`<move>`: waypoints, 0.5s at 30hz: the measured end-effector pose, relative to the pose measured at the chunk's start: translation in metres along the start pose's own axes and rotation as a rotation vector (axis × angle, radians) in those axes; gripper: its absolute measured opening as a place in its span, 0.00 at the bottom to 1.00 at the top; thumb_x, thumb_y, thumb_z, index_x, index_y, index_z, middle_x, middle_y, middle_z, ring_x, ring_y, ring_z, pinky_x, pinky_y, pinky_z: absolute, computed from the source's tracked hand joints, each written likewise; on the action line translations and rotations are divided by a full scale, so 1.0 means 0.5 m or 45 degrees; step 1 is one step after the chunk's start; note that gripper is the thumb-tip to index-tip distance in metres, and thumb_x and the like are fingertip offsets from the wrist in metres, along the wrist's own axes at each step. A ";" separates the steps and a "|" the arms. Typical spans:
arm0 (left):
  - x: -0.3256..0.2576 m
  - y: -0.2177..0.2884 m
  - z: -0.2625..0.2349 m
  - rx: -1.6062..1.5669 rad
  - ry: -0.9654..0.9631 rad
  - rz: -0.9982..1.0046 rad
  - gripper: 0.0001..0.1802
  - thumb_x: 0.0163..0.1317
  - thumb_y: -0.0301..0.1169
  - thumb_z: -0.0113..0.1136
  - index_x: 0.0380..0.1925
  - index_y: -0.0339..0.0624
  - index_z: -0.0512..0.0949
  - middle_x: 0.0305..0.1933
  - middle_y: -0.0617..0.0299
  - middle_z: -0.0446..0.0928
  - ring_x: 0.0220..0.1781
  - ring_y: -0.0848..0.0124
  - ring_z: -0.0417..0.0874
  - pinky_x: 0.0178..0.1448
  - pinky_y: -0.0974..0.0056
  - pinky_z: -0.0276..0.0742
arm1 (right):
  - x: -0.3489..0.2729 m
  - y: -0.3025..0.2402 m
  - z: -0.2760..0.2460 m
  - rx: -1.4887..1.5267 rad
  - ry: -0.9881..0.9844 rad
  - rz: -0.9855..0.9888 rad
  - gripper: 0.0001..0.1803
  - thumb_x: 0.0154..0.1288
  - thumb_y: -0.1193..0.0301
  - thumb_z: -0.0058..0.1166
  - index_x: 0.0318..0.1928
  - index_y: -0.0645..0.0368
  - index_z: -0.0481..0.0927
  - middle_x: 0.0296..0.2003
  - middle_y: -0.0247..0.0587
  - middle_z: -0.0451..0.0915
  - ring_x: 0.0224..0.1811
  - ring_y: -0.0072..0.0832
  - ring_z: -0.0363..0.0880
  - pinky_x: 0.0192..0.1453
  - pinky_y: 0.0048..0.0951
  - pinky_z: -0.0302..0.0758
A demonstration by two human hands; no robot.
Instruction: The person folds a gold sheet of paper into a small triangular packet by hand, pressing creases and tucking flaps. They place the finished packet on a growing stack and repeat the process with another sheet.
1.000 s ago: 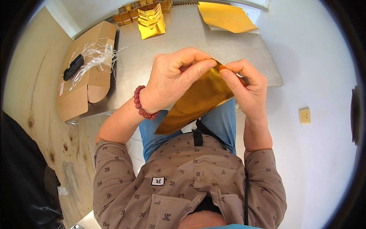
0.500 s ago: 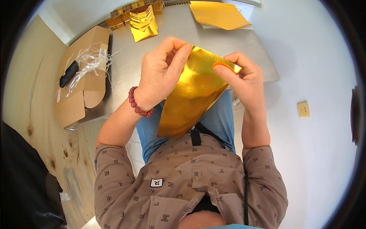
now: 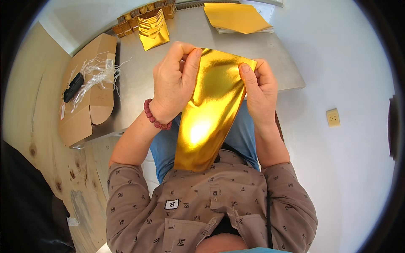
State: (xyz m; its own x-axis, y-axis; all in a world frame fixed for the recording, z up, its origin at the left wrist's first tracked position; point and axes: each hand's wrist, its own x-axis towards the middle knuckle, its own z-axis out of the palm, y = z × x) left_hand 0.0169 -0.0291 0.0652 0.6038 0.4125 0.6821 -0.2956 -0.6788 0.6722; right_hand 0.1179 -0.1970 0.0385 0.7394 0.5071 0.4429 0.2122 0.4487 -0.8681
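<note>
A shiny gold foil paper sheet [image 3: 211,97] hangs between my hands above my lap, bent and curved along its length. My left hand [image 3: 174,80] pinches its upper left corner between thumb and fingers. At the upper right corner, my right hand [image 3: 260,88] is closed, with the thumb pressed on the front and the fingers behind. The sheet's lower end reaches down to the front of my brown shirt. Both hands are just in front of the near edge of the metal table.
Folded gold foil pieces [image 3: 154,31] stand fanned at the table's back, beside brown bundles [image 3: 126,24]. A stack of gold sheets [image 3: 238,17] lies back right on the metal table [image 3: 190,31]. At left, a cardboard box [image 3: 99,95] carries a black object [image 3: 73,87] and white plastic strips [image 3: 95,78].
The right hand has moved left, closer to the left hand. The gold sheet has turned, its lower end now hanging nearer my body and its surface more curved. Both hands keep their grip.
</note>
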 end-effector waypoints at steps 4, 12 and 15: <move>-0.003 0.000 0.004 -0.051 0.022 -0.033 0.05 0.75 0.27 0.62 0.40 0.37 0.78 0.26 0.63 0.79 0.25 0.76 0.78 0.31 0.69 0.74 | 0.002 0.013 0.005 0.127 0.065 -0.097 0.10 0.83 0.67 0.52 0.41 0.59 0.75 0.31 0.25 0.76 0.33 0.08 0.68 0.38 0.17 0.66; -0.003 0.003 0.002 -0.050 0.032 0.033 0.04 0.73 0.26 0.64 0.39 0.38 0.80 0.26 0.62 0.78 0.27 0.75 0.78 0.32 0.68 0.75 | -0.002 0.039 -0.008 0.464 0.113 -0.024 0.09 0.81 0.71 0.51 0.38 0.58 0.75 0.31 0.23 0.74 0.32 0.11 0.64 0.37 0.17 0.62; 0.005 0.004 -0.006 -0.032 0.021 0.088 0.04 0.72 0.26 0.64 0.38 0.38 0.80 0.27 0.60 0.78 0.27 0.72 0.79 0.33 0.67 0.75 | 0.012 0.042 -0.021 0.327 -0.004 0.025 0.07 0.81 0.71 0.51 0.42 0.59 0.78 0.34 0.25 0.77 0.36 0.11 0.70 0.42 0.17 0.67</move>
State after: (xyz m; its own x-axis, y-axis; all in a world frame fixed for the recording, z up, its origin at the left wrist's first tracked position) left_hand 0.0155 -0.0276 0.0688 0.5688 0.3752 0.7319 -0.3548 -0.6909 0.6299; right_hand 0.1337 -0.1924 0.0209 0.7395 0.5201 0.4274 0.0282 0.6104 -0.7916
